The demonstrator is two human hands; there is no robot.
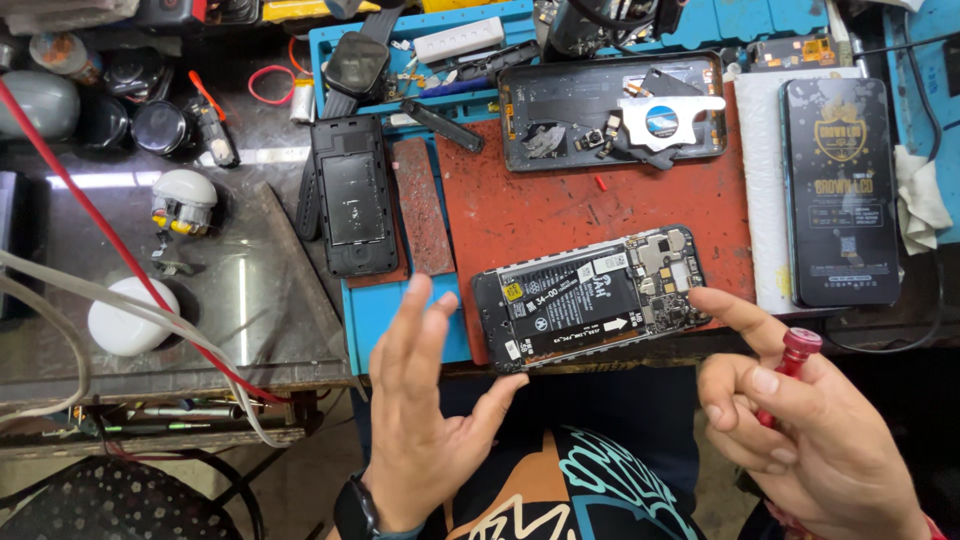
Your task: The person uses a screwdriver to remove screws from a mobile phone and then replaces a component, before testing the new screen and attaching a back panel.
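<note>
One head view, looking steeply down at your bench from close above.

You have a single camera, worn on your head and tilted down over the near edge of the red work mat [560, 215], so there is no second view to overlap with. Your lap and a smartwatch fill the 6 o'clock edge, and the blue tray [420, 45] runs out of frame at 12 o'clock. It sits near enough that your left hand [425, 420] at 7 o'clock and your right hand [800, 440] at 5 o'clock are cut by the lower border.
</note>
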